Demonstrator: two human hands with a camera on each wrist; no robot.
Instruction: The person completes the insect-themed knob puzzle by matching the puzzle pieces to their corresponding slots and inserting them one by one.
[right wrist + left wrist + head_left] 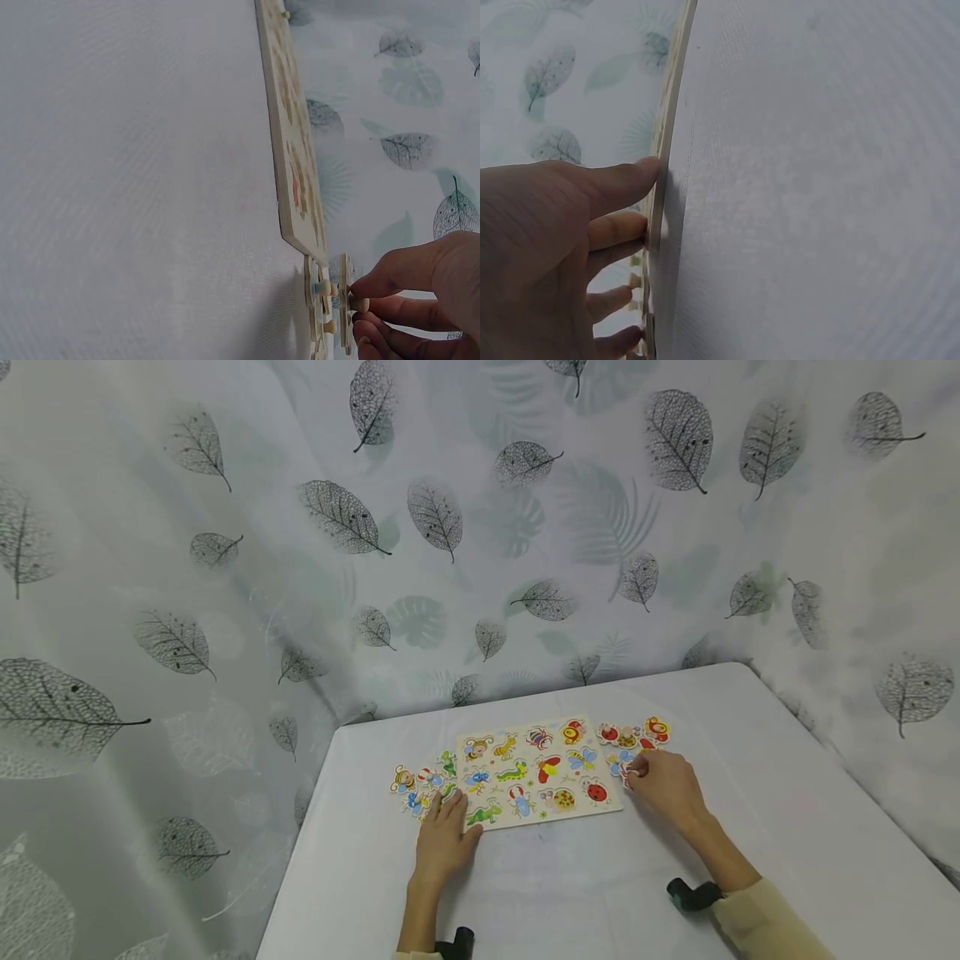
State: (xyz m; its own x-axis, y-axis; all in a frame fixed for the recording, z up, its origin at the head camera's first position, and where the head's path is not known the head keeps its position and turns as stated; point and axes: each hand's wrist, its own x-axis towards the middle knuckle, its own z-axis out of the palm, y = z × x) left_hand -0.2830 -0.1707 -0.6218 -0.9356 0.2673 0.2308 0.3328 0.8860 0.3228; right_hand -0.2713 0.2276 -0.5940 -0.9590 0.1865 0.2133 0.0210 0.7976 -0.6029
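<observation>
Puzzle board (pixel 581 811) lies on counter (pixel 360 885), set in a bit from far edge, btwn L & R edges; L-side pieces (pixel 402 778) & R-side pieces (pixel 656 729) lie loose, flanking it. R hand (pixel 667 783) pinches one held piece (pixel 345 304) by its knob (pixel 361 304), just off board's R edge. L hand (pixel 444 842) is spread, fingers fairly straight, gripping nothing, thumb at board's near-L corner.

Risks, my guess: small knob could slip from fingertips & drop the piece; too low a lift could snag neighbours, b/c they're packed close; L hand pushing sideways could skew board.

Views: R wrist cam shows knob pinch & gap btwn held piece and those under it; in head cam fingers hide much of it, so can't ID its print. Head cam alone gives full layout & printed faces. L wrist cam shows thumb against board's edge; can't tell if lower fingers touch pieces.
</observation>
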